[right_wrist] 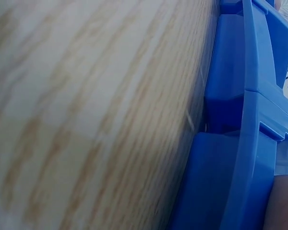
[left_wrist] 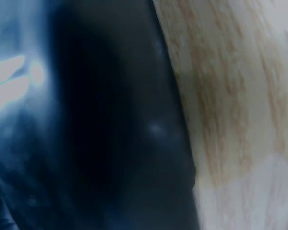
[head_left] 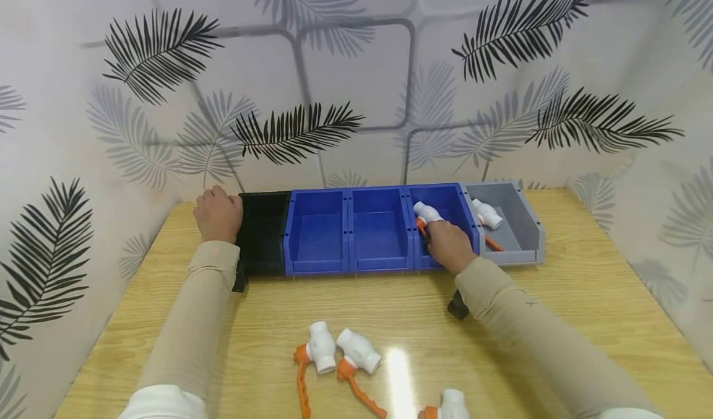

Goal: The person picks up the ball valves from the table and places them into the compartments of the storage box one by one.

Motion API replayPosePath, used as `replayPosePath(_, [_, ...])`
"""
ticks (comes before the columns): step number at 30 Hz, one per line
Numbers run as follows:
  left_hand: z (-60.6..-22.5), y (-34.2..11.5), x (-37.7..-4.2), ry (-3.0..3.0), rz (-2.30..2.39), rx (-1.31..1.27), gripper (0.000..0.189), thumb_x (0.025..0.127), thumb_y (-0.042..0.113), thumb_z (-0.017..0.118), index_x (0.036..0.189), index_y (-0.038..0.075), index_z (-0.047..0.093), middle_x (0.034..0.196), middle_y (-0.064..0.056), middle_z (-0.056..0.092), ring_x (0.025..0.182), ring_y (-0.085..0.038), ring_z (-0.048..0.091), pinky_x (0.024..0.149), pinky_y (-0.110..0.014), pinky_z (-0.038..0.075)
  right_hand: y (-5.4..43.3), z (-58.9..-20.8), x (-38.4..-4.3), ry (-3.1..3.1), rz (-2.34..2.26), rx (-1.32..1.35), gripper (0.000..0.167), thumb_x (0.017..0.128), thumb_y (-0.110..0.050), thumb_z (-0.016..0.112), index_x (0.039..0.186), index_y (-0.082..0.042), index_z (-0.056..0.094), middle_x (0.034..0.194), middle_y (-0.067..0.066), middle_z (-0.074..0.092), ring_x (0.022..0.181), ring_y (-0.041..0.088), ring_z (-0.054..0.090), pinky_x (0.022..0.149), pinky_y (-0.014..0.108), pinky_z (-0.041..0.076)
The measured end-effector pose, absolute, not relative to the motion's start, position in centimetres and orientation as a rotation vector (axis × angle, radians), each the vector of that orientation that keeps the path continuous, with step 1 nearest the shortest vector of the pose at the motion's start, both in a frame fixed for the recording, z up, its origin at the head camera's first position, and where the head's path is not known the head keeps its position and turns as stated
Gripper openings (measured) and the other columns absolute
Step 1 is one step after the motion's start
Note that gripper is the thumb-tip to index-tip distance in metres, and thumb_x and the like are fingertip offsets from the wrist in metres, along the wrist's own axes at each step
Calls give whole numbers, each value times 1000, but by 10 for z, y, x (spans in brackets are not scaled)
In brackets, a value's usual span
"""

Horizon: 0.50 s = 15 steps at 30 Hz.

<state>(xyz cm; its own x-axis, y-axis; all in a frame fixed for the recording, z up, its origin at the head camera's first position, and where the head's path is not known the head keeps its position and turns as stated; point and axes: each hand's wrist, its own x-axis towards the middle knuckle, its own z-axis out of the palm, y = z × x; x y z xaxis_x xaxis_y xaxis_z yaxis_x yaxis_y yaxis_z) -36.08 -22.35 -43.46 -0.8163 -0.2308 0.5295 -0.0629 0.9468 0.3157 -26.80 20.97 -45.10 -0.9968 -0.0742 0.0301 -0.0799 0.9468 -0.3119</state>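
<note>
My right hand (head_left: 450, 246) reaches into the rightmost blue bin (head_left: 440, 193) and holds a ball valve (head_left: 427, 212) with a white body and an orange lever. The fingertips are partly hidden behind the hand. My left hand (head_left: 219, 215) grips the left rim of the black bin (head_left: 262, 227) at the row's left end, its fingers bent over the edge. In the left wrist view, the black bin's wall (left_wrist: 144, 120) fills much of the picture. The right wrist view shows the fronts of the blue bins (right_wrist: 225, 72) and only a sliver of hand.
A grey bin (head_left: 526, 221) at the right end contains another white ball valve (head_left: 487, 213) with an orange lever. Two more blue bins (head_left: 319, 227) stand mid-row. On the wooden table (head_left: 267, 307) nearer me lie three ball valves (head_left: 322, 346). A leaf-patterned wall (head_left: 356, 78) rises behind.
</note>
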Motion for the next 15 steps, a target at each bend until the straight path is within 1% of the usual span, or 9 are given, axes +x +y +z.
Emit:
replayPosePath(8, [-438, -225, -363, -2478, -394, 179, 28, 88, 15, 43, 85, -11, 53, 83, -29, 53, 80, -46, 50, 71, -57, 40, 209, -451, -268, -3079, 490, 101, 11, 86, -11, 61, 90, -1, 63, 79, 11, 61, 60, 24, 54, 52, 37, 44])
replayPosePath(15, [-440, -226, -366, -2455, -383, 167, 26, 87, 13, 45, 84, -11, 53, 81, -29, 53, 77, -46, 50, 69, -57, 41, 210, -451, -268, -3076, 495, 97, 9, 85, -9, 60, 89, -1, 63, 79, 12, 62, 60, 25, 55, 53, 38, 45])
